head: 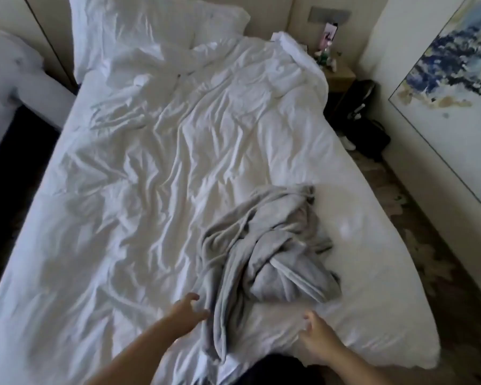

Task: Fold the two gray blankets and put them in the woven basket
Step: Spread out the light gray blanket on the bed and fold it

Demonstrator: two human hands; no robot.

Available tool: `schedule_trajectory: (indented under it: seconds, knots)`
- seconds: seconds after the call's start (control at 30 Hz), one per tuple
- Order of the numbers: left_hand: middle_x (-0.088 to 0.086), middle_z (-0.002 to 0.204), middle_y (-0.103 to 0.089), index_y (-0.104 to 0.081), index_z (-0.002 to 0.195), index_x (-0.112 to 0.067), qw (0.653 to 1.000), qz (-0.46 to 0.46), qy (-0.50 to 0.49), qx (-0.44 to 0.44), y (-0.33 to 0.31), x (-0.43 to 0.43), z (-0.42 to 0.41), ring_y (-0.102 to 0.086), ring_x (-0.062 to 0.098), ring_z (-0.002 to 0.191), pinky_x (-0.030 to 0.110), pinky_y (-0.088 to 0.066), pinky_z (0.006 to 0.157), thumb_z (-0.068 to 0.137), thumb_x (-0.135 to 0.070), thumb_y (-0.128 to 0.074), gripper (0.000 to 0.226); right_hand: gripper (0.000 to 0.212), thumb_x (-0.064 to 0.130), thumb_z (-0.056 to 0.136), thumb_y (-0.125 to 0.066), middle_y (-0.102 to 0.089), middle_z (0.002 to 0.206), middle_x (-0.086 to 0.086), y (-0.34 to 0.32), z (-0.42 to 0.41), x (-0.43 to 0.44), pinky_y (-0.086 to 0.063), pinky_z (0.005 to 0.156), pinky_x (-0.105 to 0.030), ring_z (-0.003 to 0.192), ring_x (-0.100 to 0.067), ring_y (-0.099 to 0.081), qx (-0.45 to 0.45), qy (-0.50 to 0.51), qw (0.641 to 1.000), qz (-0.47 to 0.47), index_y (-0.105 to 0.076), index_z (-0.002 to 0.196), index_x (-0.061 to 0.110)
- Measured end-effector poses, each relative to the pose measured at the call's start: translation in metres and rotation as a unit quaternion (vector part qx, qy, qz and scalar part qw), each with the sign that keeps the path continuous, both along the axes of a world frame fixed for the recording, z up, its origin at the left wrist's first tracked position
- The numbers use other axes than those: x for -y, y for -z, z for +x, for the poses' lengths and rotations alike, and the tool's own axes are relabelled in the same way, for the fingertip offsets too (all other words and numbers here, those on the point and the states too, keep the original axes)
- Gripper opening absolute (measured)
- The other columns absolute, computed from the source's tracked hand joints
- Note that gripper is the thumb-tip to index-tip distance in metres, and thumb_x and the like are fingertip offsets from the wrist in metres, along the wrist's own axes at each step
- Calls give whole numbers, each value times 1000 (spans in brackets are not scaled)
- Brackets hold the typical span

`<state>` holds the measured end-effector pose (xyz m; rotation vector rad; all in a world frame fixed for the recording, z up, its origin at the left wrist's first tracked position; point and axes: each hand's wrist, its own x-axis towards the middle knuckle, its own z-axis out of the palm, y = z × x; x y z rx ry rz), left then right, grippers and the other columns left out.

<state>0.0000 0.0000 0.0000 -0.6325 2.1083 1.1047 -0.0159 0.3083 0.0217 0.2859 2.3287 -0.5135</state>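
A bedroom seen from above, looking down a wide bed covered by a rumpled white duvet [156,168]. On the near right part of the bed lies a crumpled heap of soft gray blanket [264,251], twisted into ropy folds, with one narrow tail running down to the bed's near edge. Whether the heap is one blanket or two tangled together cannot be told. No woven basket is in view.

The person's left hand [186,309] hovers just beside the heap's left edge, fingers spread and slightly bent, holding nothing. The right hand [317,334] is low over the white duvet just right of the gray tail, fingers loosely curled and empty, somewhat blurred.

Farther out: a large white pillow [150,29] at the head of the bed, a small wooden nightstand [340,76], a dark bag [364,120] on the floor, and a blue-and-beige abstract painting [456,93] against the right wall.

Likely risk: grabbing a middle fold instead of a corner would tighten the tangle, or drag the duvet along.
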Motion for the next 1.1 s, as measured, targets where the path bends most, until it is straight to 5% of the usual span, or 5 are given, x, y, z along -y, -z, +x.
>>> schedule_trajectory:
  seconds: [0.27,0.57,0.77,0.97,1.1]
  knots:
    - [12,144,-40,-29,146,-14,998,-22,-2,62,57,-63,-14,-44,27,128,29,-39,100,71,-37,-79,94,70,7,71,-78,-46,137,-26,17,-104,6,-36,104,-40,126,-41,-46,-317,17,948,7,-48,133,-2]
    - [15,112,-68,-61,111,-12,977,-167,-128,36,70,-85,-35,-61,34,105,33,-46,81,87,-17,-52,26,44,22,71,-84,-69,103,8,62,-184,-18,-49,80,-16,93,-10,-66,106,12,984,-140,-67,112,17]
    - [6,90,-62,-56,92,-14,940,-143,-304,-60,26,-52,-70,-60,31,91,33,-43,73,89,-13,-43,14,39,6,76,-78,-70,107,-12,52,-204,-28,-45,81,-25,88,-18,-62,139,-19,985,-99,-66,113,0]
    - [8,97,-63,-61,98,-19,890,-157,-359,-234,-105,23,-181,-59,30,96,32,-44,79,88,-8,-38,27,24,20,86,-61,-68,114,-18,-84,-308,31,-48,86,-32,107,-31,-62,-168,-232,957,-36,-72,103,8]
    - [4,103,-65,-63,111,-15,756,-161,-391,-499,-319,91,-266,-58,26,104,26,-45,88,89,-7,-41,32,8,14,87,-55,-62,86,-13,-306,-411,63,-40,66,-36,88,-38,-59,-525,-78,833,-156,-56,84,7]
